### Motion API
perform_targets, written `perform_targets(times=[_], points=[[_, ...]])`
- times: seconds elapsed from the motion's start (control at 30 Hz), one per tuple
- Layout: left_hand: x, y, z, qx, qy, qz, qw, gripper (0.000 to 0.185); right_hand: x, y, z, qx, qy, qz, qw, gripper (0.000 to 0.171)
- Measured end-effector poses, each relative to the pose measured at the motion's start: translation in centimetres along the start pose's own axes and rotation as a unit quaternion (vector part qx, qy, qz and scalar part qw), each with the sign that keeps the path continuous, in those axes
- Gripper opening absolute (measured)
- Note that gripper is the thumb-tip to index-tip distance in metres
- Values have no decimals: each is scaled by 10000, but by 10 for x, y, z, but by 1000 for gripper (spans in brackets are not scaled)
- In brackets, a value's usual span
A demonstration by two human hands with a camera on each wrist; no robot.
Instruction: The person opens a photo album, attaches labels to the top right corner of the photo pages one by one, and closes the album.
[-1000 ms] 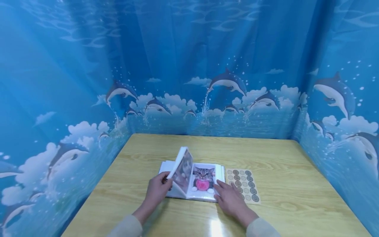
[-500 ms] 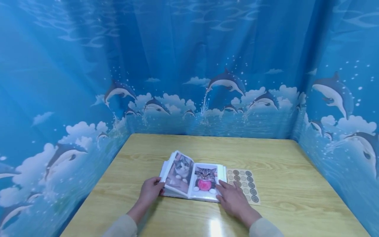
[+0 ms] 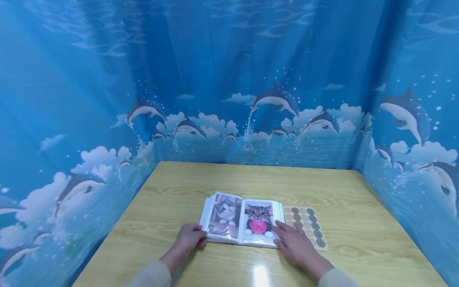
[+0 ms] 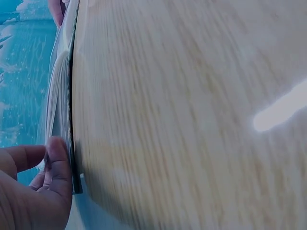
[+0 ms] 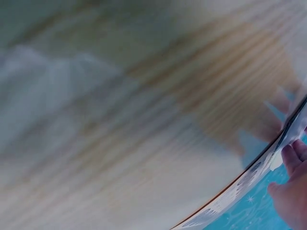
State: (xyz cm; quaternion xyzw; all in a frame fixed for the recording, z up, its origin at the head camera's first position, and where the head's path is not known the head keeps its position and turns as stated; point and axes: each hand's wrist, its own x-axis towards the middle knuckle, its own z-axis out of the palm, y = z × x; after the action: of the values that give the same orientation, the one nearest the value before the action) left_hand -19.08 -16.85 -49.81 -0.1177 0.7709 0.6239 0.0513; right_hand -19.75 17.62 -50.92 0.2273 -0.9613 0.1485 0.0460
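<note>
An open photo album [image 3: 241, 227] lies on the wooden table, with a grey-and-white cat photo [image 3: 224, 215] on its left page and a tabby cat with a pink heart [image 3: 258, 219] on its right page. My left hand [image 3: 190, 237] is at the album's lower left corner; in the left wrist view its thumb and fingers pinch the edges of the album pages [image 4: 58, 96]. My right hand [image 3: 295, 243] rests with extended fingers on the right page's edge. Beneath and beyond it is a beige sheet [image 3: 312, 223] with rows of light and dark round stickers, partly covered by the hand.
The wooden table [image 3: 358, 223] reaches back to a blue curtain [image 3: 222, 79] printed with dolphins, which also hangs on both sides. A bright light reflection [image 3: 260, 275] shows on the tabletop near the front.
My left hand has lowered the raised pages to the left, so the album lies flatter. Album, sheet and right hand have since shifted slightly to the right.
</note>
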Motion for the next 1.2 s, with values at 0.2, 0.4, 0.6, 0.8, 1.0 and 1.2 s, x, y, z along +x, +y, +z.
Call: perform_targets(times=[0.2,0.4,0.6,0.8,1.0,1.2], points=[[-4,2,5,-191,-184,-281,9993,17,-5,9,-3,26,-27,-18,10000,45],[-3,4,9,-12,-113,-358,9993,20,-6,13,-3,-22,-23,-67,10000,46],[0,5,10,407,-119,-339,9985,19,-7,11,-3,21,15,-71,10000,45],[-3,-1,8,617,-221,57,9978,21,-8,10,-2,64,66,-83,9999,45],[0,-5,5,1320,-96,320,9907,23,-7,9,0,195,22,38,9998,47],[3,1,-1,2092,210,608,9757,24,-7,7,-2,429,152,149,9989,46]])
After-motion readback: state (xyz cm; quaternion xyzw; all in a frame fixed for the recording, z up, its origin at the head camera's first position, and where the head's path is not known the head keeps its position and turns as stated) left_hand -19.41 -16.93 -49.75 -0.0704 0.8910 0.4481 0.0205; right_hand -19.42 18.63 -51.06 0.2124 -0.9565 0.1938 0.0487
